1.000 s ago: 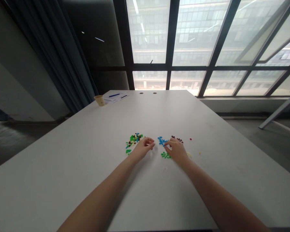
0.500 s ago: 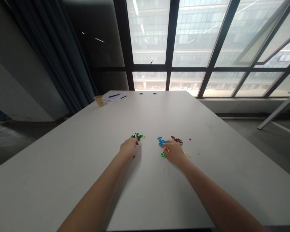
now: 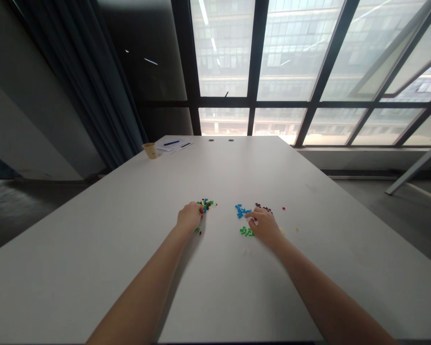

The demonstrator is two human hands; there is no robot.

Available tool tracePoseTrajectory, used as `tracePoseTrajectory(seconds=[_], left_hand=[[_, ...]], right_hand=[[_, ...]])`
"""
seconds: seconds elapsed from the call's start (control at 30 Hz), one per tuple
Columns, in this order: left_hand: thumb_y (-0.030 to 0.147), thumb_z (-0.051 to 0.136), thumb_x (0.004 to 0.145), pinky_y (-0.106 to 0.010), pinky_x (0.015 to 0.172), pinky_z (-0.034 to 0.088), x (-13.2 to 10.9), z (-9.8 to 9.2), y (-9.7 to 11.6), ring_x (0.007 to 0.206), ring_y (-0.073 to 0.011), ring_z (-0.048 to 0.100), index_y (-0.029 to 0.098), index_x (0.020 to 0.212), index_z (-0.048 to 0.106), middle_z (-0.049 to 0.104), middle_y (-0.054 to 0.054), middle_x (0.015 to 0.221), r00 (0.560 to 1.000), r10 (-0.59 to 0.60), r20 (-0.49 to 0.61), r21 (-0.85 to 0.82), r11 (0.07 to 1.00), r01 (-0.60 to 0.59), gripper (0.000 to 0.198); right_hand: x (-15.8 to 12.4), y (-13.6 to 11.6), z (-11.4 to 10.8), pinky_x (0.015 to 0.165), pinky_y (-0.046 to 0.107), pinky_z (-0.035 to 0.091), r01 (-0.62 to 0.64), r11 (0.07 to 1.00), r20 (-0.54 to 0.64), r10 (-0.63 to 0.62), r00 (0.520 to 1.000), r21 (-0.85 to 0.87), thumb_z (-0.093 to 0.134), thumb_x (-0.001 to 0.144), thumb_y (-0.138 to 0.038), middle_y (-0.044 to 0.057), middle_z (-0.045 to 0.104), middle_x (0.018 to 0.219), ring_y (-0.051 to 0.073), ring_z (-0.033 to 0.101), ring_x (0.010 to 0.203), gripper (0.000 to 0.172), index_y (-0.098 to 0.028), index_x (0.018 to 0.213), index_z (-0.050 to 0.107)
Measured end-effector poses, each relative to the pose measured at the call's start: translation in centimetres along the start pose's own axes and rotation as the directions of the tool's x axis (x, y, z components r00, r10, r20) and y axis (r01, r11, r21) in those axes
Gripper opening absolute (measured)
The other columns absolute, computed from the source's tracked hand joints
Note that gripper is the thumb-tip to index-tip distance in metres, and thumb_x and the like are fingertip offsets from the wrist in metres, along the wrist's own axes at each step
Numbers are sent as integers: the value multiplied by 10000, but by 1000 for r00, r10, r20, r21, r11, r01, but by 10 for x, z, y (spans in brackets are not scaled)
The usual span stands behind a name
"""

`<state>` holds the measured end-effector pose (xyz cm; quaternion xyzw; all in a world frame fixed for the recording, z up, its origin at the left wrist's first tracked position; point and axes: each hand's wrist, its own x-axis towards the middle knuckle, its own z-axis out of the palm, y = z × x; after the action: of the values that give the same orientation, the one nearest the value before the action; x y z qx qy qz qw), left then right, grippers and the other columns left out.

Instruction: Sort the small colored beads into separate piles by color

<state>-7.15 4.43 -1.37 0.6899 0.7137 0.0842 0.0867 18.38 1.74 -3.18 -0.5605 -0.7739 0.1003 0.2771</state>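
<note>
My left hand (image 3: 189,216) rests at the near-left edge of a mixed pile of small toy bricks (image 3: 209,204) in green, blue, yellow and dark brown. Its fingers are curled in, and what they pinch, if anything, is hidden. My right hand (image 3: 266,224) is over the sorted bricks, thumb and forefinger a little apart, with nothing visible between them. Its forefinger reaches to the blue bricks (image 3: 240,211). Green bricks (image 3: 246,232) lie just left of the palm. Beyond the knuckles are dark brown bricks (image 3: 261,206), partly covered by the hand.
A single red brick (image 3: 283,208) and a yellow one (image 3: 297,229) lie to the right. Close to my left wrist is a small dark red piece (image 3: 200,233). The white table (image 3: 222,287) carries a paper cup (image 3: 151,151) and papers (image 3: 172,144) with pens at its far left.
My right hand has shifted slightly right, uncovering more green bricks. My left hand has drawn slightly back from the mixed pile, and a green piece now shows below it.
</note>
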Motion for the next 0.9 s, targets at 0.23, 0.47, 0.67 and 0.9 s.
tracePoseTrajectory(seconds=[0.23, 0.47, 0.67, 0.9], left_hand=[[202, 553, 676, -283, 690, 389, 1, 0, 6, 757, -198, 562, 164, 691, 640, 634, -74, 785, 997, 81, -15, -284, 955, -82, 96], [267, 650, 645, -198, 591, 419, -20, -6, 43, 661, -101, 575, 152, 808, 614, 659, -53, 821, 916, 188, 355, -896, 348, 276, 202], [146, 636, 700, -154, 649, 462, -43, -7, 70, 674, -65, 606, 137, 871, 631, 664, -49, 831, 771, 396, 499, -802, -127, 584, 172], [161, 666, 682, -179, 642, 480, -49, -6, 71, 724, -99, 632, 156, 835, 621, 667, -31, 874, 734, 539, 413, -762, -237, 602, 160]], right_hand=[[1, 3, -6, 727, 265, 365, 6, 1000, -21, -6, 1000, 14, 469, 712, -142, 30, 596, 743, 145, 521, 731, 249, -222, 799, 687], [2, 12, -12, 738, 269, 383, 20, 998, -79, -15, 997, 63, 470, 704, -142, 23, 586, 700, 150, 530, 730, 237, -217, 778, 682], [2, 16, -16, 723, 265, 390, 14, 996, -115, -3, 993, 92, 468, 708, -162, 22, 577, 697, 150, 525, 717, 228, -218, 773, 679], [1, 15, -15, 723, 265, 390, 19, 996, -112, -9, 994, 88, 472, 712, -166, 24, 572, 691, 149, 521, 712, 224, -211, 781, 680]])
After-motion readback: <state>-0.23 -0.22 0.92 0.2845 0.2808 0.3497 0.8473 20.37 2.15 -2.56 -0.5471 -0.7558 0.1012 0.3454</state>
